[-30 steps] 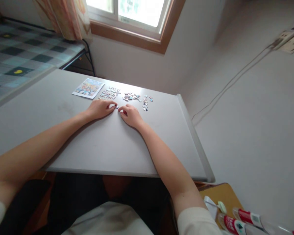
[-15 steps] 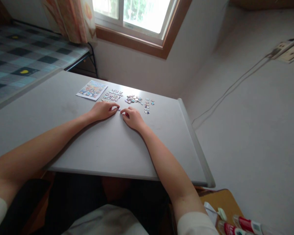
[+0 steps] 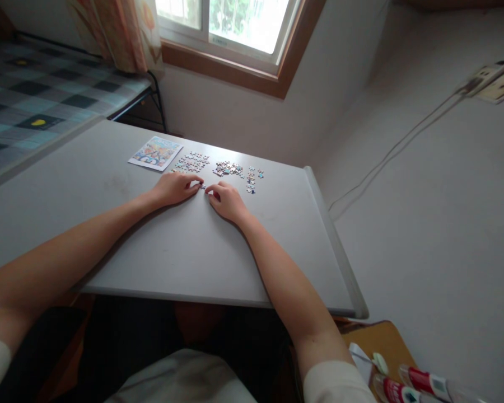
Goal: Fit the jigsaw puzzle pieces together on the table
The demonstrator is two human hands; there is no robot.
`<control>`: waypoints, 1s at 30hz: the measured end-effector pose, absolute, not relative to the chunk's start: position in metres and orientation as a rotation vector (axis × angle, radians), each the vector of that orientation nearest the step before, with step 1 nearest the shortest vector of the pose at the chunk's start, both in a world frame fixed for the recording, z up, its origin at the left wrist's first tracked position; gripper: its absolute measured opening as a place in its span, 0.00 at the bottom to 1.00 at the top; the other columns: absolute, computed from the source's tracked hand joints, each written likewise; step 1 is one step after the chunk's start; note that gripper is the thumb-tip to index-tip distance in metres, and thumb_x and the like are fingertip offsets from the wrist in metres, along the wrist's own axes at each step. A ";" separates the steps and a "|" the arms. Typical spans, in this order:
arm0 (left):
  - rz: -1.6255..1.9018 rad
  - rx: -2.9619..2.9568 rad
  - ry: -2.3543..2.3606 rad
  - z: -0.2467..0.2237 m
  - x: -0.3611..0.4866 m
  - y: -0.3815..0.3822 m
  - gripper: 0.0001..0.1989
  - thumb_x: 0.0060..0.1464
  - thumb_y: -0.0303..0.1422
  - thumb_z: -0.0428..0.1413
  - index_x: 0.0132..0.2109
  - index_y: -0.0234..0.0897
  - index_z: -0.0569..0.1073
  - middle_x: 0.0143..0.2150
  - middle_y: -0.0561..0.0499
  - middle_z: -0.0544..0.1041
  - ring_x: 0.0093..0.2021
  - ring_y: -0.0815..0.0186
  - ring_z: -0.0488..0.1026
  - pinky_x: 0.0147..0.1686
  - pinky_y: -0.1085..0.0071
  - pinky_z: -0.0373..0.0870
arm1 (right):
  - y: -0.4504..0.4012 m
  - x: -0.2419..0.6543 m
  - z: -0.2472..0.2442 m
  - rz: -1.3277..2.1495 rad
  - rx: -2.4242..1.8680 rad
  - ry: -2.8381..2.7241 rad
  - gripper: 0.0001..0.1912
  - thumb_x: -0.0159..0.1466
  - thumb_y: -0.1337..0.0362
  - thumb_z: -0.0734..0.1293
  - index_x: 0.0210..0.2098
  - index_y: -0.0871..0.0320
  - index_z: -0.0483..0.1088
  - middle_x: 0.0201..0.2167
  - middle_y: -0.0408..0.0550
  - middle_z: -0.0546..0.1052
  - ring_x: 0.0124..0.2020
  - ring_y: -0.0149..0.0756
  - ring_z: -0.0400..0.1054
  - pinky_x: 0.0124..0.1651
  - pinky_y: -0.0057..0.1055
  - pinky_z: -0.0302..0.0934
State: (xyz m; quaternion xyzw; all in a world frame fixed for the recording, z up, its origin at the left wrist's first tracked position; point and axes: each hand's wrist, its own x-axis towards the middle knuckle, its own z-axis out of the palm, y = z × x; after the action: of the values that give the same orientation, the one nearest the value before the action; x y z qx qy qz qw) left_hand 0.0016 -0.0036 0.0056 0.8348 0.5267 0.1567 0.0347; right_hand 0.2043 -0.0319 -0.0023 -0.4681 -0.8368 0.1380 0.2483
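Observation:
Close together on the grey table, my two hands meet around a small dark jigsaw puzzle piece. My left hand has thumb and forefinger closed on its left side. Right beside it, my right hand is curled in a pinch, fingertips at the piece's right edge; what they grip is too small to make out. Just beyond lie loose puzzle pieces: a spread group, a heaped pile and a short column. A picture sheet lies at their left.
A bed with a checked cover adjoins the table's far left. A window is beyond the table. Along the right wall a cable hangs from a socket. Bottles with red labels lie on a wooden surface at lower right.
The view has shifted very slightly. Both hands keep almost the same position and pinch around the small piece.

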 end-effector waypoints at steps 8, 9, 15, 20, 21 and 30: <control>0.486 2.568 1.632 0.005 0.002 -0.003 0.21 0.57 0.46 0.47 0.50 0.46 0.78 0.29 0.52 0.78 0.31 0.64 0.74 0.28 0.73 0.58 | -0.032 0.205 -0.003 0.386 -1.277 -2.284 0.13 0.65 0.64 0.60 0.43 0.55 0.75 0.34 0.46 0.70 0.38 0.33 0.64 0.46 0.31 0.57; 0.486 2.569 1.629 0.004 0.002 -0.003 0.21 0.57 0.46 0.47 0.50 0.46 0.77 0.29 0.52 0.78 0.31 0.64 0.74 0.28 0.73 0.58 | -0.032 0.205 -0.003 0.387 -1.277 -2.284 0.13 0.65 0.64 0.60 0.43 0.55 0.75 0.34 0.46 0.70 0.38 0.33 0.64 0.46 0.31 0.57; 0.490 2.572 1.622 0.003 0.001 -0.002 0.22 0.57 0.46 0.46 0.50 0.46 0.78 0.29 0.53 0.78 0.30 0.65 0.73 0.29 0.73 0.58 | -0.032 0.204 -0.002 0.381 -1.286 -2.288 0.13 0.65 0.64 0.60 0.44 0.55 0.75 0.34 0.46 0.71 0.38 0.34 0.64 0.46 0.31 0.57; 0.471 2.566 1.623 0.006 0.002 -0.004 0.22 0.57 0.47 0.46 0.50 0.46 0.77 0.29 0.53 0.78 0.31 0.65 0.73 0.29 0.74 0.59 | -0.032 0.205 -0.002 0.390 -1.283 -2.286 0.13 0.64 0.64 0.60 0.43 0.54 0.75 0.34 0.46 0.70 0.37 0.34 0.64 0.45 0.31 0.57; 0.471 2.565 1.623 0.006 0.002 -0.004 0.22 0.57 0.47 0.46 0.50 0.46 0.77 0.29 0.53 0.78 0.31 0.65 0.73 0.29 0.74 0.59 | -0.032 0.205 -0.002 0.392 -1.284 -2.284 0.13 0.64 0.64 0.60 0.43 0.54 0.75 0.34 0.46 0.70 0.37 0.34 0.63 0.45 0.31 0.57; 0.470 2.548 1.640 0.005 0.002 -0.003 0.21 0.56 0.44 0.48 0.51 0.46 0.77 0.30 0.53 0.78 0.32 0.65 0.74 0.32 0.73 0.60 | -0.031 0.205 -0.004 0.394 -1.255 -2.275 0.13 0.64 0.64 0.60 0.43 0.55 0.75 0.34 0.46 0.70 0.37 0.33 0.63 0.45 0.31 0.57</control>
State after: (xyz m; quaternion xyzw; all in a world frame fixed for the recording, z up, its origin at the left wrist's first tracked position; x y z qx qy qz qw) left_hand 0.0016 -0.0033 0.0047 0.8303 0.5345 0.1530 0.0375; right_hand 0.2046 -0.0306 -0.0043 -0.4618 -0.8374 0.1450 0.2540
